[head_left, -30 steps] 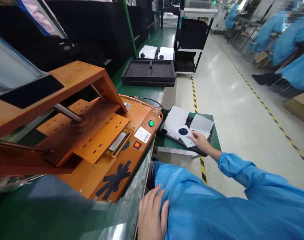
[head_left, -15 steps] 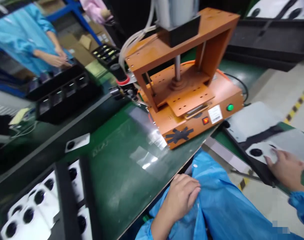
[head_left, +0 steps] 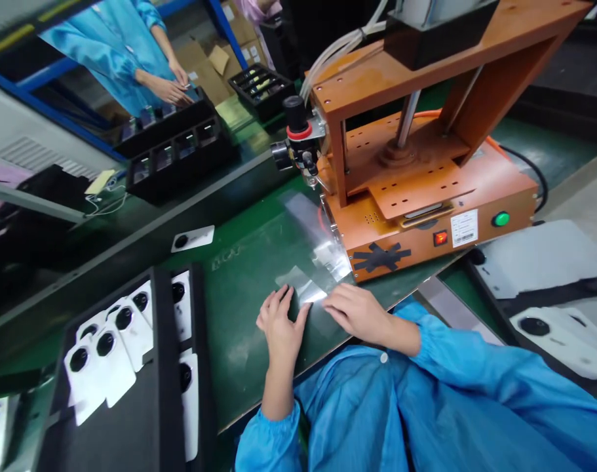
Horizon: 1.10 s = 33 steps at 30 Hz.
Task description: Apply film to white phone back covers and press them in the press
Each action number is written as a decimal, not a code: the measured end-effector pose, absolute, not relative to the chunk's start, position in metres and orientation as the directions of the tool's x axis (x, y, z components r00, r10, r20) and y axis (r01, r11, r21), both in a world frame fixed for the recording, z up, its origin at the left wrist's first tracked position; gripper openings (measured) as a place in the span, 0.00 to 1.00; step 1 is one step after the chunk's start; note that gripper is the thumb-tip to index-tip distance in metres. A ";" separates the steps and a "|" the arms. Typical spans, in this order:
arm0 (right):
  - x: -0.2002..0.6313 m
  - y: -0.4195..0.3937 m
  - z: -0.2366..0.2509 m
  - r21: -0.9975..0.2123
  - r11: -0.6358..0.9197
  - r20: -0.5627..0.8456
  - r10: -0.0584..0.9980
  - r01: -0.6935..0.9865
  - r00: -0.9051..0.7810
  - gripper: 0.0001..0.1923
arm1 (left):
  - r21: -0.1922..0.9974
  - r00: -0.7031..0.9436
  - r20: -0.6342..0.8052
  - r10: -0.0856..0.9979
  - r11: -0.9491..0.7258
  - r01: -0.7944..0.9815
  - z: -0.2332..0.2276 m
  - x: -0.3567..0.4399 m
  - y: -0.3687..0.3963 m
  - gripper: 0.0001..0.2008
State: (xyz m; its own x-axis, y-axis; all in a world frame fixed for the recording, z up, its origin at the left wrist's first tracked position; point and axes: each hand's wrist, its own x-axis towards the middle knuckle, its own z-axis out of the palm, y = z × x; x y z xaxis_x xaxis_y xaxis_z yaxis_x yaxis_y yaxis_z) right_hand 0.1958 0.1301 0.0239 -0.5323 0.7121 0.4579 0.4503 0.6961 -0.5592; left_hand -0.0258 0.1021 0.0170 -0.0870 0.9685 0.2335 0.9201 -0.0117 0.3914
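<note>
A black tray [head_left: 165, 367] at the green workbench's [head_left: 239, 262] near left corner holds white phone back covers [head_left: 114, 347] with round black camera rings. One more back cover [head_left: 192, 238] lies alone further back. Near the front edge, the left hand [head_left: 281, 324] rests flat, fingers slightly spread, on a clear glossy film [head_left: 308, 288]. Just beside it the right hand [head_left: 360, 311] lies palm down, fingers together, touching the same film. Behind stands an orange press fixture [head_left: 426, 164]. At the far right, off the bench, white covers [head_left: 563, 334] lie on a tray.
</note>
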 end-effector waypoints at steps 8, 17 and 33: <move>0.159 0.179 0.013 -0.573 0.703 0.534 0.711 0.422 -0.458 0.09 | 0.475 -0.129 0.273 0.953 -0.017 0.880 0.011 -0.028 0.097 0.18; 0.153 0.180 0.017 -0.469 0.731 0.497 0.682 0.496 -0.537 0.10 | 0.452 -0.158 0.270 0.950 0.020 0.892 0.005 -0.029 0.102 0.16; 0.170 0.161 0.039 -0.109 0.884 0.445 0.453 0.455 -0.773 0.09 | 0.379 -0.006 0.190 0.982 -0.068 0.923 0.020 -0.025 0.099 0.29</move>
